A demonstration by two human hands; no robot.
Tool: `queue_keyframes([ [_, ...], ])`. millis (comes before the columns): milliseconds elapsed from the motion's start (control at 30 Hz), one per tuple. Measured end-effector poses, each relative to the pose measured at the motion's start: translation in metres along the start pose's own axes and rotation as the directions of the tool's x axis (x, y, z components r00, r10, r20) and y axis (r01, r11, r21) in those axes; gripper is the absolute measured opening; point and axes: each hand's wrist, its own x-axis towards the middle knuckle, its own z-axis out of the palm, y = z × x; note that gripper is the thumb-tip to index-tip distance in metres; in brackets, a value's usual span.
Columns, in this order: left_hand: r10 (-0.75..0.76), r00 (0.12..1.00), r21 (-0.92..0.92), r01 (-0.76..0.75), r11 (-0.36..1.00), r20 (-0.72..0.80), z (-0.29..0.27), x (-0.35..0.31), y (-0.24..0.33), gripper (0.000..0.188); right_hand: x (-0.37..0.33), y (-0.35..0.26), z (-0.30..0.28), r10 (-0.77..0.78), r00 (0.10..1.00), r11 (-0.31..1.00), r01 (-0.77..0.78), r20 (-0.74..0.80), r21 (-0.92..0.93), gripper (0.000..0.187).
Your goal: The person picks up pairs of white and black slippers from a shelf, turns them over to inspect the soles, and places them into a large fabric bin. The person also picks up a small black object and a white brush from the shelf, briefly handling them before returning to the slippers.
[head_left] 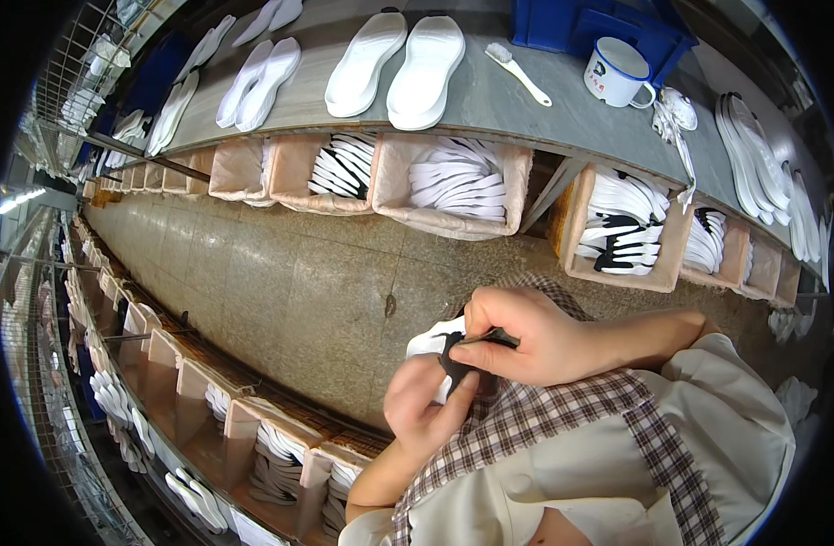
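Close in front of my checked apron (526,414) I hold a black and white shoe sole (426,342), partly hidden by my fingers. My left hand (422,400) is closed round its near side, the thumb lying against the black part. From the right, my right hand (531,337) pinches at the black part with thumb and forefinger. Something dark shows between those fingers; whether it belongs to the sole or is a small separate tool, I cannot tell.
Ahead runs a grey worktable (562,136) bearing white soles (426,73), a brush (519,75), an enamel mug (617,75) and a blue crate (562,25). Lined bins (455,187) of soles stand beneath. More bins (276,455) line the left side, across the floor (281,273).
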Motion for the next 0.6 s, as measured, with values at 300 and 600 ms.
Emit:
queue_keyframes([
  [300, -0.111, 0.994, -0.074, 0.112, 0.991, 0.018, -0.0006, 0.0022, -0.0009, 0.019, 0.003, 0.0045, -0.0037, -0.052, 0.998, 0.999, 0.052, 0.045, -0.011, 0.022],
  [600, -0.044, 0.999, -0.045, 0.046, 0.998, 0.024, 0.0013, 0.0049, -0.0045, 0.02, 0.0044, 0.0063, -0.0085, -0.082, 0.995, 0.996, 0.083, 0.047, -0.023, 0.021],
])
